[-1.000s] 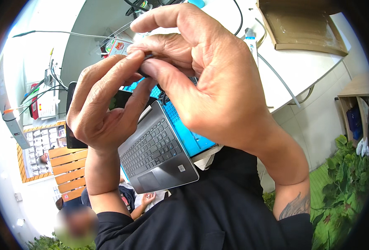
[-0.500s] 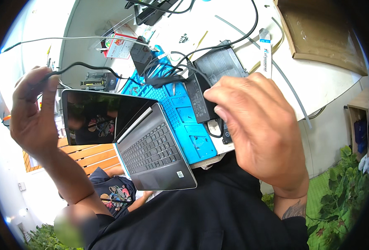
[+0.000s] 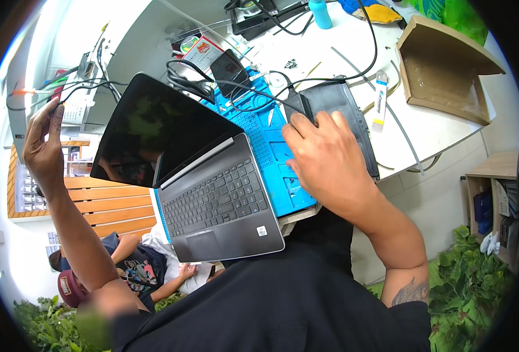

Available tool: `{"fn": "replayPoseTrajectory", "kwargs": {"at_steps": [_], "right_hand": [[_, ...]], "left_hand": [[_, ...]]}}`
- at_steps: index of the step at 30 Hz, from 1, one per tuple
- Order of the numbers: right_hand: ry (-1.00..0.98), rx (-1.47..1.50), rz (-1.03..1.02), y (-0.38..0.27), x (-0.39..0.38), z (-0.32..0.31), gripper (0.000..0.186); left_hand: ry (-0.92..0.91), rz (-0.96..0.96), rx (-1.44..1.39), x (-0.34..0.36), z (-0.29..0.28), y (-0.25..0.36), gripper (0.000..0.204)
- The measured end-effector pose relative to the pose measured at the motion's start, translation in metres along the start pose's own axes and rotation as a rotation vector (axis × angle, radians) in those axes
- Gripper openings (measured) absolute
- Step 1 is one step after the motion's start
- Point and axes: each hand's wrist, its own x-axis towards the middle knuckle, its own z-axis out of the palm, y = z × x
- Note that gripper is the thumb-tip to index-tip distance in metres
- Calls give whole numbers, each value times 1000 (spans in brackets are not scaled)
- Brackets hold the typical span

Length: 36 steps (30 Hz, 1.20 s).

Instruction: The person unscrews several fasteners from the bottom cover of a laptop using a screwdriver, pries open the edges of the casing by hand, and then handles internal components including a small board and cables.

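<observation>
My left hand [image 3: 43, 144] is raised at the far left, beyond the laptop's screen. Its thumb and fingers pinch a thin black cable [image 3: 89, 87]. My right hand [image 3: 332, 161] curls over the near end of a black power adapter [image 3: 298, 102], its fingers bent and partly hiding it. Beneath the adapter and this hand is a flat dark panel [image 3: 335, 97], perhaps a laptop's. Between my arms an open laptop [image 3: 218, 202] sits tilted, its screen [image 3: 159, 132] dark and reflecting. It overlaps a blue repair mat [image 3: 261, 138] at the bench's near edge.
A black phone-like slab [image 3: 230, 71] and coiled black cords [image 3: 189, 82] lie behind the screen. An open cardboard box [image 3: 441, 88], a white-and-blue tube [image 3: 380, 101] and a blue bottle [image 3: 320, 14] are on the white bench [image 3: 447, 144]. A person [image 3: 139, 273] sits at lower left near an orange slatted bench [image 3: 115, 199].
My right hand has moved down and away from the camera with the adapter, onto the dark panel. My left hand still pinches a cable, farther out. The view has shifted.
</observation>
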Motion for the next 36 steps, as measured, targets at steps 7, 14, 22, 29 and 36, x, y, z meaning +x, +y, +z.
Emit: {"fn": "replayPoseTrajectory", "kwargs": {"at_steps": [7, 14, 22, 29, 36], "right_hand": [[23, -18, 21, 0, 24, 2, 8], [153, -127, -1, 13, 75, -6, 15], [86, -54, -147, -3, 132, 35, 36], [-94, 401, -50, -3, 168, 63, 27], [167, 400, 121, -24, 111, 39, 21]], "left_hand": [[9, -83, -102, -26, 4, -51, 25], [27, -186, -141, -34, 4, -107, 26], [-97, -555, -319, -130, 14, -205, 29], [-284, -872, -348, -255, 45, -197, 28], [-214, -1174, -820, -354, 59, -117, 23]]}}
